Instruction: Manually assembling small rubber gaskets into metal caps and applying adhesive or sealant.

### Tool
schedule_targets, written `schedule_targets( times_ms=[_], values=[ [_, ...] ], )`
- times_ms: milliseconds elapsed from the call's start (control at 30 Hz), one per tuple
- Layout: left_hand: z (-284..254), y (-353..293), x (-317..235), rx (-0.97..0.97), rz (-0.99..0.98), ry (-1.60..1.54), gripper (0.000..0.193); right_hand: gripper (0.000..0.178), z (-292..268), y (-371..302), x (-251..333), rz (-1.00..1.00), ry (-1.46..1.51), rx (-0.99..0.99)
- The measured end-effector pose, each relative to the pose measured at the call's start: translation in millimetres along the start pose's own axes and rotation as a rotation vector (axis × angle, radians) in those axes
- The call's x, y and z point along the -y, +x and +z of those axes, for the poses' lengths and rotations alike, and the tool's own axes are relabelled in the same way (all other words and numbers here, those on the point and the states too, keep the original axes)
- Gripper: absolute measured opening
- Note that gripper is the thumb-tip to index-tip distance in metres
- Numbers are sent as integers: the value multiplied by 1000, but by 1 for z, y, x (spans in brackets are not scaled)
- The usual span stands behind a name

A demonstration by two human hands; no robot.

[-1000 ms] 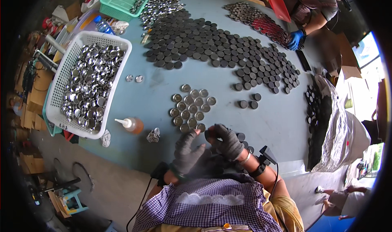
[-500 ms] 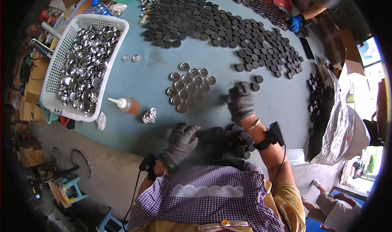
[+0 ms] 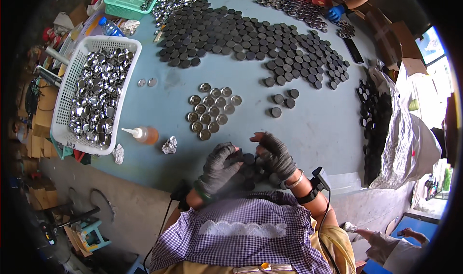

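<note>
Both my hands wear dark grey gloves and meet at the near edge of the blue table (image 3: 318,129). My left hand (image 3: 218,167) curls around a dark round disc (image 3: 248,159) from a small heap of dark discs (image 3: 251,175) in front of my body. My right hand (image 3: 276,154) is bent over the same heap, fingers closed on a disc beside the left hand. Just beyond my hands lies a cluster of several silver caps (image 3: 211,112), open side up. Three loose dark discs (image 3: 282,102) lie to their right.
A white basket (image 3: 126,76) full of silver caps stands at the left, with a small orange squeeze bottle (image 3: 143,134) and crumpled foil (image 3: 169,145) next to it. A wide spread of dark discs (image 3: 251,37) covers the far table. A co-worker's blue-gloved hand (image 3: 335,13) works far right. A plastic bag (image 3: 405,139) hangs at right.
My right hand has drawn back from near the three loose discs to the heap at the table edge. My left hand has moved up to meet it.
</note>
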State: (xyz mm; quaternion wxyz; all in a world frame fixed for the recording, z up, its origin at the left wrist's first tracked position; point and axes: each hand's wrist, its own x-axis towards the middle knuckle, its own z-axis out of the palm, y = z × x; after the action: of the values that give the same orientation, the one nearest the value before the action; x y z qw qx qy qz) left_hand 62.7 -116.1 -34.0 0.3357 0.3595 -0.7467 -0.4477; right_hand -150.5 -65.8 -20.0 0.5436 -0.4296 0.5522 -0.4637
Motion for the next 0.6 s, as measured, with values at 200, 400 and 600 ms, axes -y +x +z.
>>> schedule_targets(
  times_ms=[200,400,600],
  values=[
    [-2,3,-9,-82,12,74,44,42,14,5,11,4,247,113],
    [-4,11,2,-130,71,65,45,34,-4,16,5,183,-188,171],
    [-5,18,12,-145,102,73,46,38,14,31,13,88,14,170]
  ],
)
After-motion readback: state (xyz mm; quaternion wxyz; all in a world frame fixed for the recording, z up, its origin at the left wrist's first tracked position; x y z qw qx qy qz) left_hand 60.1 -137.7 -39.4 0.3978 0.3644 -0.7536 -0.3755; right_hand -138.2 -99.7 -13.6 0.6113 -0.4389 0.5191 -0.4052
